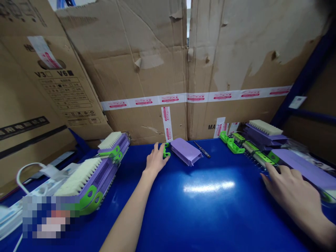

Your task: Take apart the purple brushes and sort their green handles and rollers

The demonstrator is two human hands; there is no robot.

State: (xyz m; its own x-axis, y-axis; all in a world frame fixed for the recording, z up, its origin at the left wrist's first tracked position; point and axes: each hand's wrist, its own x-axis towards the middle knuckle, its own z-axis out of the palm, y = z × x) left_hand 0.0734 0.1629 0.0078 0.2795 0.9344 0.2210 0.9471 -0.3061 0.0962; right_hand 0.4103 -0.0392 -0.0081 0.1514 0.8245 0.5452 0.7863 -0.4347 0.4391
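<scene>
At the back middle of the blue table, my left hand (154, 161) has its fingers curled around a small green plastic piece (166, 150), which is partly hidden. Just right of it lies a purple plastic brush shell (185, 150). A dark screwdriver (202, 149) rests beside the shell. Over on the right, my right hand (294, 189) reaches to the near end of a row of green-and-grey bristled strips (253, 148). Its index finger is at the strip end, with the thumb a little apart. Two green end pieces (232, 143) lie left of these strips.
Purple brushes with cream bristle pads (81, 176) line the left side, near a white power strip (39, 196) and cable. More purple shells (301, 164) and a pad-topped stack (265, 131) stand at right. Cardboard walls (147, 70) close the back; a blue post (301, 70) rises right.
</scene>
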